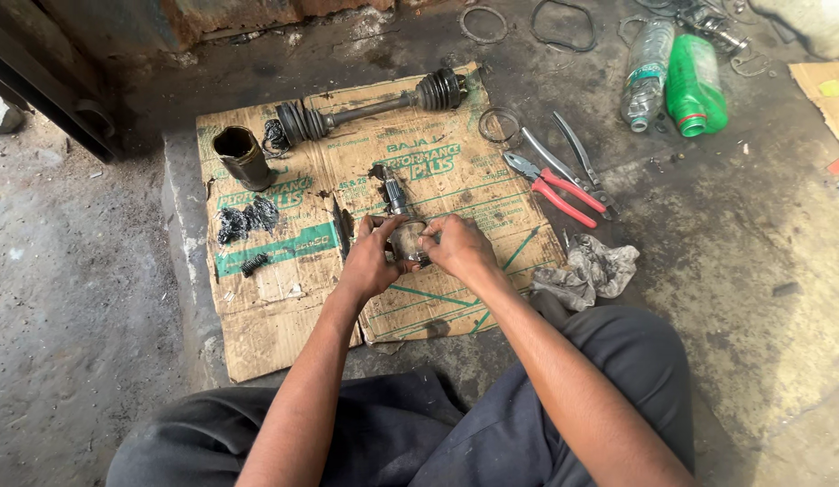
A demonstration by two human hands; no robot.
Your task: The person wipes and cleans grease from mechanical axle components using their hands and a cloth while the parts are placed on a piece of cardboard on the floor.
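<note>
**Both hands on the greasy joint**

Working a CV joint (407, 242) over the flattened cardboard (284, 307), near its right-hand middle. Left hand (370, 257) cupping it, fingers (380, 227) wrapped round; right hand (457, 245) pinching the rim, fingers pressed tight. Looks like fitting or prising a part; calling next for steady grip and firm twist. Forearms angled inward, wrists bent. Axle shaft (374, 108) lying farther off.

A flattened brown cardboard box (383, 207) lies spread on the concrete floor, printed with green bands and green lettering. Up at the far right, a clear plastic bottle (647, 74) lies on its side, just beside a green plastic bottle (695, 86) with a red cap. Another scrap of brown cardboard (827, 90) with a yellow patch shows at the right edge.
</note>
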